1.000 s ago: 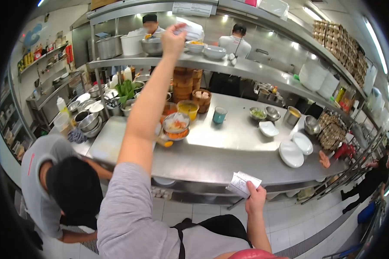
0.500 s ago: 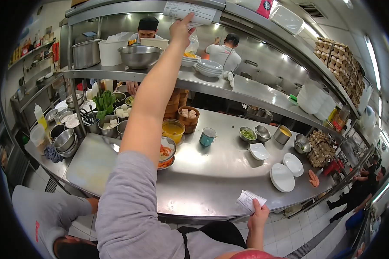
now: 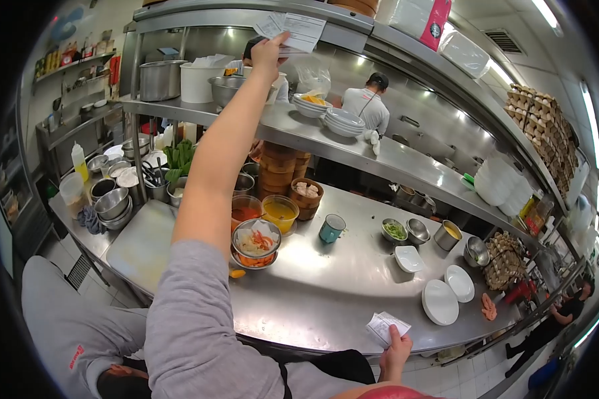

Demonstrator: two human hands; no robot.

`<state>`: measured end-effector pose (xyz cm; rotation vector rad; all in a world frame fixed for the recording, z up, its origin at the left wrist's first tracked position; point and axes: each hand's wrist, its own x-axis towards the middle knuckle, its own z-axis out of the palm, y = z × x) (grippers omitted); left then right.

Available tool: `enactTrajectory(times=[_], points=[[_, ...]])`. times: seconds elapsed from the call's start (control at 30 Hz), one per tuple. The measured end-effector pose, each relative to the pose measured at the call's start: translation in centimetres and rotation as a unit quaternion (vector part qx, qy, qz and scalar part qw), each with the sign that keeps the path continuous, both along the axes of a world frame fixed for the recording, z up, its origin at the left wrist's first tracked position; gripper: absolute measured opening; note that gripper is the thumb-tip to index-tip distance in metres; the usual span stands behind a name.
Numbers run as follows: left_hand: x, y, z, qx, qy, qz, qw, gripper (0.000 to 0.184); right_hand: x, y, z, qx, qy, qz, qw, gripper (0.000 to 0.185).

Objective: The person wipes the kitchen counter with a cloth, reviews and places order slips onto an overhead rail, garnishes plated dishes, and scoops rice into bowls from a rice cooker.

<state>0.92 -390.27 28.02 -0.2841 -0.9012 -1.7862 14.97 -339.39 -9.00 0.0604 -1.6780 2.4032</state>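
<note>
My left hand (image 3: 266, 58) reaches up across the shelf, fingers closed on the edge of several printed order slips (image 3: 304, 32) at the steel rail (image 3: 350, 36). Whether the slips are tucked into the rail I cannot tell. Low at the right, my right hand (image 3: 395, 351) pinches a few small white paper slips (image 3: 382, 326) between thumb and fingers, over the front edge of the steel counter (image 3: 313, 302). Below my left forearm sits a metal bowl of shredded orange and white food (image 3: 257, 238), partly covered by the arm.
A teal mug (image 3: 332, 228), bamboo steamers (image 3: 277, 169) and white plates (image 3: 440, 302) stand on the counter. Stacked bowls (image 3: 344, 122) line the shelf. Someone in grey (image 3: 80, 326) bends at my left; a cook (image 3: 367, 106) works behind the shelf.
The view has shifted, so the counter appears lower and farther right. The upper slips have fanned apart and tilted in my left hand. My right hand keeps its slips.
</note>
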Motion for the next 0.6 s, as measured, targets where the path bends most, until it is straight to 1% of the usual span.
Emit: enactTrajectory(times=[0.07, 0.1, 0.23, 0.3, 0.33, 0.4, 0.43, 0.47, 0.53, 0.57, 0.6], points=[[-0.1, -0.3, 0.9, -0.036, -0.044, -0.011, 0.998, 0.028, -0.3, -0.1, -0.2, 0.005, -0.007, 0.013, 1.0, 0.017], [0.0, -0.5, 1.0, -0.049, -0.083, -0.033, 0.995, 0.031, -0.4, -0.3, -0.2, 0.004, -0.009, 0.017, 1.0, 0.017], [-0.3, -1.1, 1.0, -0.021, -0.086, -0.072, 0.993, 0.034, -0.3, -1.2, 0.4, 0.007, -0.003, 0.027, 1.0, 0.017], [-0.8, -1.9, 0.8, 0.011, -0.019, -0.034, 0.999, 0.034, -0.5, -1.2, 0.4, 0.002, 0.0, 0.026, 1.0, 0.016], [-1.0, -2.3, 0.4, 0.012, -0.018, -0.034, 0.999, 0.034, -0.6, -1.1, 0.4, -0.003, 0.002, 0.027, 1.0, 0.016], [0.1, -2.0, -0.5, 0.062, -0.02, 0.087, 0.994, 0.031, -0.6, -0.6, 0.4, 0.003, -0.001, 0.02, 1.0, 0.016], [1.4, -1.4, -1.5, 0.104, 0.069, 0.04, 0.991, 0.03, -0.7, -0.4, 0.3, 0.004, -0.004, 0.01, 1.0, 0.015], [1.7, -2.3, -1.7, 0.103, 0.07, 0.039, 0.991, 0.03, -0.6, -0.2, 0.3, 0.003, -0.003, 0.01, 1.0, 0.015], [2.1, -5.3, -1.8, 0.195, 0.098, 0.023, 0.976, 0.029, -0.5, 0.1, 0.4, 0.005, -0.003, -0.005, 1.0, 0.015], [2.2, -5.6, -1.2, 0.198, 0.099, 0.024, 0.975, 0.029, -0.5, 0.3, 0.5, 0.008, -0.002, -0.004, 1.0, 0.015], [2.8, -5.9, -0.1, 0.204, 0.094, 0.063, 0.972, 0.029, -0.5, 0.5, 0.5, 0.012, -0.015, 0.001, 1.0, 0.015]])
